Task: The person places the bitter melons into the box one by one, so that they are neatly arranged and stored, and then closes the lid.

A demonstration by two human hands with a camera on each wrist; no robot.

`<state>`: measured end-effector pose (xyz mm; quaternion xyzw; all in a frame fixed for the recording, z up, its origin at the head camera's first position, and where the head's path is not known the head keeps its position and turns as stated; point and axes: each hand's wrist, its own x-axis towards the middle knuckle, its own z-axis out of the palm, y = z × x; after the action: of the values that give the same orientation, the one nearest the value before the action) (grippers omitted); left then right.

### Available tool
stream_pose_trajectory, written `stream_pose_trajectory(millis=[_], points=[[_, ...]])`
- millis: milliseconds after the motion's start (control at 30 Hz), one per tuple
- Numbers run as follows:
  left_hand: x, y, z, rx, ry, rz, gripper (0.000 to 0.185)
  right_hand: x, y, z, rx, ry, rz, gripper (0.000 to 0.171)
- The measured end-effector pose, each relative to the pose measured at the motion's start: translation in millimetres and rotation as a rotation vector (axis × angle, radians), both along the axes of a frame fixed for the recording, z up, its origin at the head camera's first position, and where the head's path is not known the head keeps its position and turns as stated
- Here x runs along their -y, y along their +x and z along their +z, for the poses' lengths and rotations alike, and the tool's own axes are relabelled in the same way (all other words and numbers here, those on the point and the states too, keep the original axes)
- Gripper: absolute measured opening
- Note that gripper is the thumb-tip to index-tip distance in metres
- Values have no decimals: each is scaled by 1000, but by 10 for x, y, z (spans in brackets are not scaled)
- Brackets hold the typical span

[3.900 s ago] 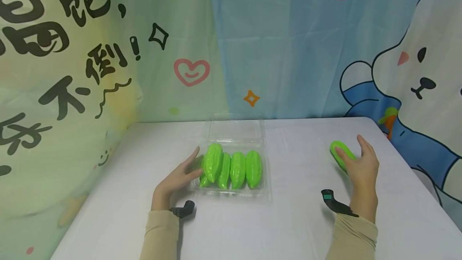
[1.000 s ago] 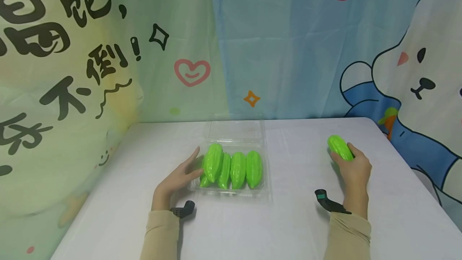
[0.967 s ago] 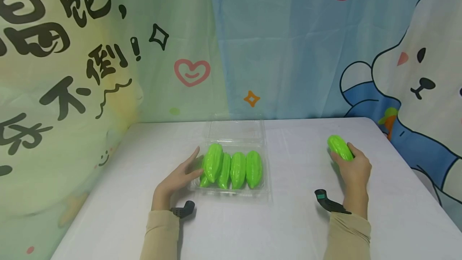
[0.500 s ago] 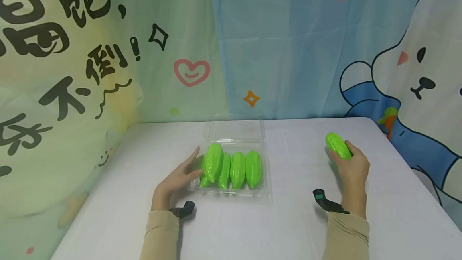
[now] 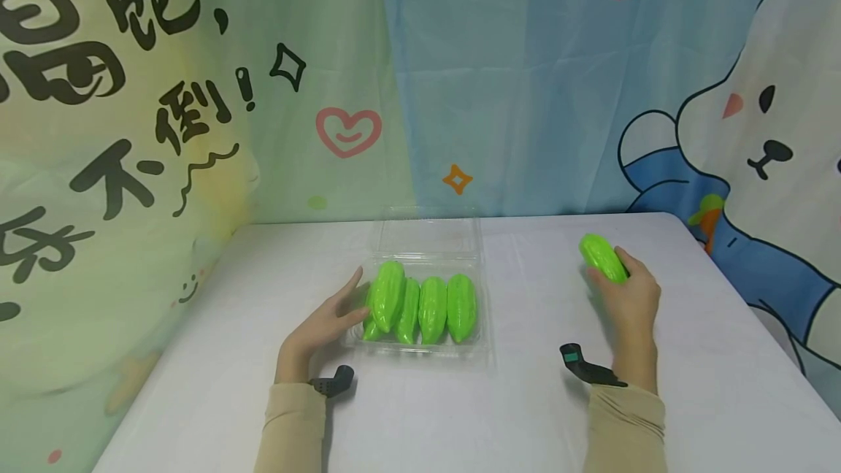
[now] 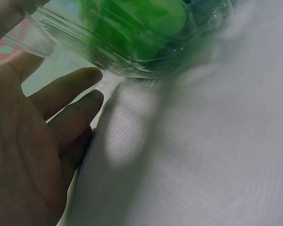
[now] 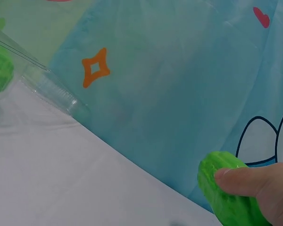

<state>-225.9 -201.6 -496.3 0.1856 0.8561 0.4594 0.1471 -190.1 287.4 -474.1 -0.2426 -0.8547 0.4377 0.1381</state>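
My right hand (image 5: 634,294) holds a bright green, ridged toy bitter melon (image 5: 602,258) above the right side of the table, thumb on one side and fingers on the other. In the right wrist view, my thumb presses the side of this glossy melon (image 7: 221,188). A clear plastic clamshell box (image 5: 485,312) stands near the middle with its lid (image 5: 430,236) raised at the back. Several similar green melons (image 5: 433,310) lie inside, one leaning on top at the left. My left hand (image 5: 325,320) rests against the box's left side, fingers extended; the left wrist view shows fingers beside the clear wall (image 6: 99,52).
A white cloth covers the table (image 5: 525,400). Behind it hangs a printed curtain (image 5: 512,93) with a cartoon bear on the right, close to the table's back edge. Each wrist carries a black camera mount (image 5: 333,381).
My right hand first stood loosely around the melon, then closed on it and lifted it, moving left and slightly away. My left hand and the box have stayed in place.
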Motion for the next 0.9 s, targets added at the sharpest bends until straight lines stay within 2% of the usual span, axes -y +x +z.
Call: stream_pose_trajectory(millis=[333,533,900], points=[[-9,-1,2,-5,-5,-1,80,197,-64,89,-55,56,65,65],[-8,-1,2,9,-6,8,80,291,-44,177,-48,69,76,65],[-1,-3,-3,5,-14,8,80,355,-75,206,-73,93,112,66]])
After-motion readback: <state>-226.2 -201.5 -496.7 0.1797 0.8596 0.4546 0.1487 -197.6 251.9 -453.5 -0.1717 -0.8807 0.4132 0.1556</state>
